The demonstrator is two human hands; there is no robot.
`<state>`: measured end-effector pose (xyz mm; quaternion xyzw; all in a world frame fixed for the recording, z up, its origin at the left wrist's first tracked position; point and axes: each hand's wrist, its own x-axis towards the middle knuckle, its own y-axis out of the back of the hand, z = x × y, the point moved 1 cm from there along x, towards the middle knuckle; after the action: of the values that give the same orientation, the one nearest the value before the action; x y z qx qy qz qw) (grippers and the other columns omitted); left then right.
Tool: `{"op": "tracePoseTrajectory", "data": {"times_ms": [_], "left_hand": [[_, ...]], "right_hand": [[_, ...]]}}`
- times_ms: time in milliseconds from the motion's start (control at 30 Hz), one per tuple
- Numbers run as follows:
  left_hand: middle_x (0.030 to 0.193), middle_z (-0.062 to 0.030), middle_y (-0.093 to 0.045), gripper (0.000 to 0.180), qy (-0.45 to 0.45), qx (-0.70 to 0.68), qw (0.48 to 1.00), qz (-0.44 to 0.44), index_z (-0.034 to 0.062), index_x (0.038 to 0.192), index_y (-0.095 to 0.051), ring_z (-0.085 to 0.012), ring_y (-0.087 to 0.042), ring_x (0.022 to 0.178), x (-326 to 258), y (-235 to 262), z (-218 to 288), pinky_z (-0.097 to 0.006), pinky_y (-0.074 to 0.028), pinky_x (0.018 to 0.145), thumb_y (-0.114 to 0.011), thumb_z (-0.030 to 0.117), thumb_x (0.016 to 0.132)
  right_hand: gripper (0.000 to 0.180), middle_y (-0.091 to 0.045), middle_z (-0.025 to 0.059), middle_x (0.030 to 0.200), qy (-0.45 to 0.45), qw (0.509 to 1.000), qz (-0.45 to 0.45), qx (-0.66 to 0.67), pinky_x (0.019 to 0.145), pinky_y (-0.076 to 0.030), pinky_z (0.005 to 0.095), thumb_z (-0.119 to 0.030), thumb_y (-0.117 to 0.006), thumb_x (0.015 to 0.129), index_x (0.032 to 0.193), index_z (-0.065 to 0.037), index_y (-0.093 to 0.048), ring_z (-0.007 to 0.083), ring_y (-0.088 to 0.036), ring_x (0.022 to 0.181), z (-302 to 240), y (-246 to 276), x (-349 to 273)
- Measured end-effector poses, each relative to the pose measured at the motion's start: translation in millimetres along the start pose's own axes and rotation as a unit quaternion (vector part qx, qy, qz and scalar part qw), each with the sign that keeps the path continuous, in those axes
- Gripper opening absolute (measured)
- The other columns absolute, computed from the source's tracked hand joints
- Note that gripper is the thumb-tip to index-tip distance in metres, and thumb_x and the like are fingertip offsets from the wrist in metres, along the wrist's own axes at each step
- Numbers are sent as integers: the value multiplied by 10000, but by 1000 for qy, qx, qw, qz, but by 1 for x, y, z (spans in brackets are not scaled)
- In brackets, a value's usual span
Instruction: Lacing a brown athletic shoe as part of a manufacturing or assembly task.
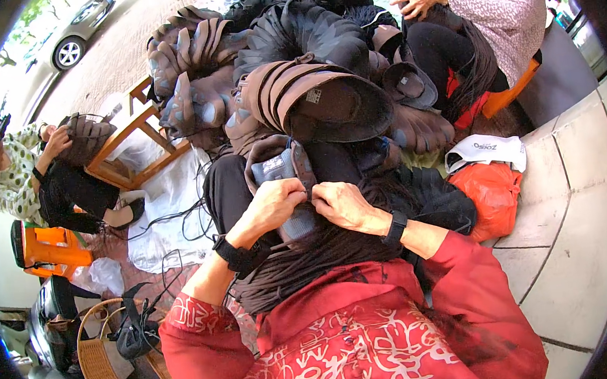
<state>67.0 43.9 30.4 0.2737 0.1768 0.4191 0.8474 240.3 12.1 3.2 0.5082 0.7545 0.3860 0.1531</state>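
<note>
Gripping a shoe upper (287,168), both hands (276,202) partly hide it (exact grip unclear)

Makeshift outdoor workshop, roadside. Car (94,19) at upper left, trees (47,10) in daylight, paving (113,53) alongside. White sheet (163,242) spread on ground; wooden frame (160,165) near its upper left corner, orange stool (55,246) off its left edge. Two co-workers, left one (16,176), right one (501,28), seated low around heap of nested shoe uppers (196,50). Bundled dark cords (303,269). Pale tiles (567,190) along right.
</note>
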Motion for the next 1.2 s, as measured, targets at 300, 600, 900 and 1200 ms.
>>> {"op": "tracePoseTrajectory", "data": {"times_ms": [300,600,900,1200], "left_hand": [[654,-75,-571,174,18,-38,999,-13,-4,854,-588,-128,-525,627,1,-2,-2,-279,-424,592,-546,161,816],[678,-139,-593,146,-29,42,998,33,13,806,-584,-223,-588,626,4,-3,-1,-317,-454,596,-539,152,808],[693,-32,-604,152,96,-158,982,44,-28,897,-620,-85,-561,616,-6,-3,0,-223,-465,552,-550,96,844],[654,-100,-555,47,-87,0,972,216,22,830,-559,-185,-560,541,-11,-8,-3,-298,-435,484,-557,14,783]], "right_hand": [[148,-571,202,726,-31,999,-6,37,604,-439,458,-158,-526,774,763,-11,-542,385,-569,719,2,-7,2],[135,-587,153,612,-108,972,-49,202,495,-477,340,-106,-537,817,773,22,-540,203,-620,530,4,9,12],[129,-557,163,678,107,992,65,-26,546,-466,418,-108,-558,770,860,-36,-503,322,-599,655,13,-22,5],[311,-501,77,757,253,955,-28,-153,526,-476,373,-205,-685,634,858,-114,-489,268,-580,617,10,17,32]]}}
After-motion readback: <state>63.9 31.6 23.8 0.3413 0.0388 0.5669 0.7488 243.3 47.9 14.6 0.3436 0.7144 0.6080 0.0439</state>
